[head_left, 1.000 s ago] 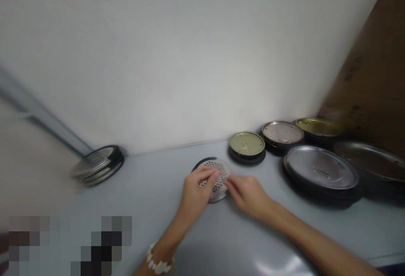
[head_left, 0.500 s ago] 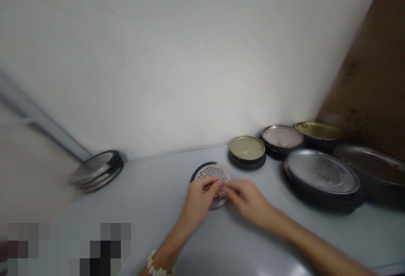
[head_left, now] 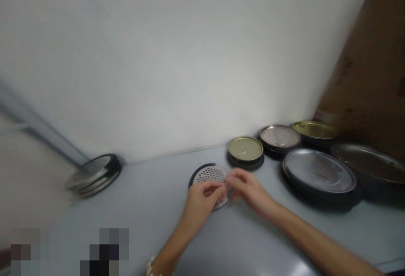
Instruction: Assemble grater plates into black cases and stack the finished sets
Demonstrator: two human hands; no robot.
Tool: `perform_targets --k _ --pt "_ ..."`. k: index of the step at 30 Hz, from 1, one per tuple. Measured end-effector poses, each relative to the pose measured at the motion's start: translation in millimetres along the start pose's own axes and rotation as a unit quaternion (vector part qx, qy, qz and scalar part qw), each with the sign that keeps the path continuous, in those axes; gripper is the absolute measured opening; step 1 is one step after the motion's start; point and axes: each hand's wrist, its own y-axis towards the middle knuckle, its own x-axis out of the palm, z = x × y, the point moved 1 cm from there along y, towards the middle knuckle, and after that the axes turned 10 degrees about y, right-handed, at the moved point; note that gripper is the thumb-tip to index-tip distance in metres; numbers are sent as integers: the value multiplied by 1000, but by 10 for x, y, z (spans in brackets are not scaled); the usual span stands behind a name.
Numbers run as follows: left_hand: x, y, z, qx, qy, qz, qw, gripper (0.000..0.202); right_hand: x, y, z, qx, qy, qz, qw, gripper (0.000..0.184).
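A round metal disc with rows of holes and a dark rim segment [head_left: 210,172] lies on the pale table, partly hidden by my hands. Over its near part, my left hand [head_left: 207,198] is closed in a pinch, thumb against forefinger. Just to the right, my right hand [head_left: 248,187] has its fingertips pressed together close to the left fingertips. Something tiny seems to be between the fingertips, but blur keeps me from making it out.
Against the wall at left stands a stack of similar perforated discs [head_left: 96,175]. On the right are a pale gold round lid [head_left: 245,148], a silver lid [head_left: 280,136], a yellow-gold lid [head_left: 314,129], a larger silver lid [head_left: 319,170] and a dark round lid [head_left: 368,162], on dark bases. Brown cardboard [head_left: 363,73] rises behind.
My right hand has lifted slightly and turned, its fingers shifting against the left fingertips. My left hand stays over the disc. The view has shifted a little.
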Motion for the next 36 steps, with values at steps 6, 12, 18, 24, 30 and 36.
perform_targets --k 6,12,18,24,30,36 --pt "-31 17 -22 22 39 50 998 17 -32 32 7 -38 -31 -6 999 34" --pt "-39 51 -78 38 32 48 998 16 -66 37 28 5 -91 -47 995 27" --pt "9 36 -107 43 67 31 996 13 -100 47 88 40 -59 -56 996 25" --pt "42 19 -86 58 88 9 994 7 -98 35 81 22 -79 -67 994 22" --pt "-1 37 -78 95 174 80 977 9 -60 -39 79 -132 -307 -40 942 15" --pt "-70 68 -98 101 154 157 970 9 26 -125 104 -191 -456 -111 862 23"
